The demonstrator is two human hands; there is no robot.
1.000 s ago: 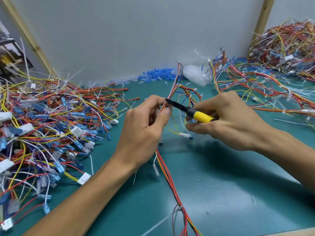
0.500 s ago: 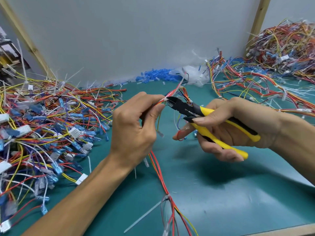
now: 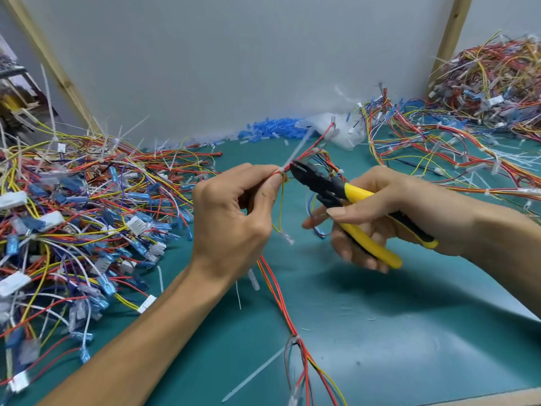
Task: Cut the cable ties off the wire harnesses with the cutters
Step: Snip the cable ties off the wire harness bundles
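nearest, the held harness [image 3: 281, 288] trails across the green mat [image 3: 409, 332], with a second cable tie [image 3: 294, 339] on it, not yet cut

above that, the left hand [image 3: 234, 218] pinches the wires just beside the first cable tie [image 3: 282, 170]; the right hand [image 3: 395, 212] grips the cutters [image 3: 322, 183], handles spread, tips at that tie

risk, as i judge it: the tips lie against the red wires, so a squeeze could nick insulation

counts: two hands, one pair of cutters, one harness held, two ties seen on it

beyond lie the left pile [image 3: 73, 215] and the far right pile [image 3: 491, 83], two heaps, their ties too many to count
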